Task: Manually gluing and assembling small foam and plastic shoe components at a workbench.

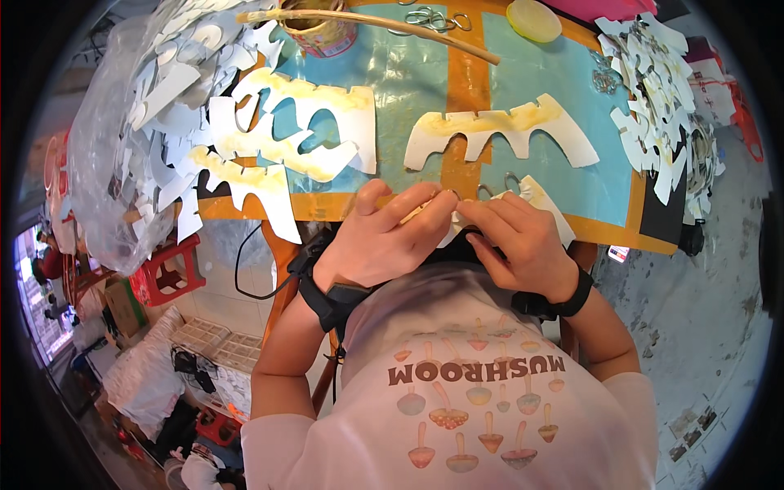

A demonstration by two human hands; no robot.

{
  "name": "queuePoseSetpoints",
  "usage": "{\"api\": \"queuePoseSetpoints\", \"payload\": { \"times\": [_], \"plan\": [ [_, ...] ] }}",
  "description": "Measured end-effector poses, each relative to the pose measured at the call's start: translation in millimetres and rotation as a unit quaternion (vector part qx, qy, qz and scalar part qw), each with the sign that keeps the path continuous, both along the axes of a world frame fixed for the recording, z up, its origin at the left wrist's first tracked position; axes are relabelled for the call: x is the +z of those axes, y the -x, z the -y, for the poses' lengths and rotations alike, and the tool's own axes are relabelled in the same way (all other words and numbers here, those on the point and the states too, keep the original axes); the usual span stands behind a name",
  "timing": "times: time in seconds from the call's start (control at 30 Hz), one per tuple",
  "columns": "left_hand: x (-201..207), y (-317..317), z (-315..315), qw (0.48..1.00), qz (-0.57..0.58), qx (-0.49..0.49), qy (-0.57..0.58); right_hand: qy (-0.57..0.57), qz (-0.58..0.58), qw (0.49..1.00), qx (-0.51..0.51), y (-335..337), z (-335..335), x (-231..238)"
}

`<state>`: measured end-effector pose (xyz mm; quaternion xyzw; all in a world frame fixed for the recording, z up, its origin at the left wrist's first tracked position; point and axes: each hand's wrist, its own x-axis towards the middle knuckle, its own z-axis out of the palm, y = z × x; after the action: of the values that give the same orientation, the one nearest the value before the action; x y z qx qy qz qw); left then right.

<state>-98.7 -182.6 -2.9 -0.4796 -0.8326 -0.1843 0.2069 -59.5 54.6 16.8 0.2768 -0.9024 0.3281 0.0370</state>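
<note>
At the table's near edge, my left hand (384,233) and my right hand (518,243) meet, thumbs and fingers pinched together on a white cut-out piece, mostly hidden by the fingers. White material (549,206) also shows beyond my right hand; whether it belongs to the same piece I cannot tell. A metal ring (512,181) lies just past my right fingers. Ahead is a scalloped white piece (498,131) with yellowish glue along its top. More glue-smeared white pieces (351,122) overlap to the left, one (253,192) hanging over the edge.
A long brush (392,28) rests across a glue-stained tin (320,37). Metal rings (433,20) and a round yellowish lid (533,21) lie farther back. White pieces heap up at left (175,82) and right (653,90). A red stool (167,273) stands below left.
</note>
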Motion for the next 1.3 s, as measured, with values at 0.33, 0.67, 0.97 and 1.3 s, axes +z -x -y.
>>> {"api": "queuePoseSetpoints", "payload": {
  "times": [0.33, 0.67, 0.97, 1.3],
  "plan": [
    [19.4, -3.8, 15.0, 0.985, 0.147, 0.064, -0.055, -0.038, -0.036, 0.998, 0.017, -1.0, 0.9, 0.3],
    [-4.0, -18.7, 0.9, 0.970, 0.219, 0.071, -0.083, 0.035, 0.024, 0.999, -0.016, -0.6, -3.7, -4.5],
    [2.5, -5.3, -5.7, 0.971, 0.221, 0.048, -0.081, 0.164, 0.116, 0.978, -0.059, -8.3, -4.4, -1.6],
    [7.1, 4.0, -8.8, 0.974, 0.208, 0.047, -0.076, 0.055, -0.014, 0.997, -0.057, 1.0, 11.2, -4.2]
  ]
}}
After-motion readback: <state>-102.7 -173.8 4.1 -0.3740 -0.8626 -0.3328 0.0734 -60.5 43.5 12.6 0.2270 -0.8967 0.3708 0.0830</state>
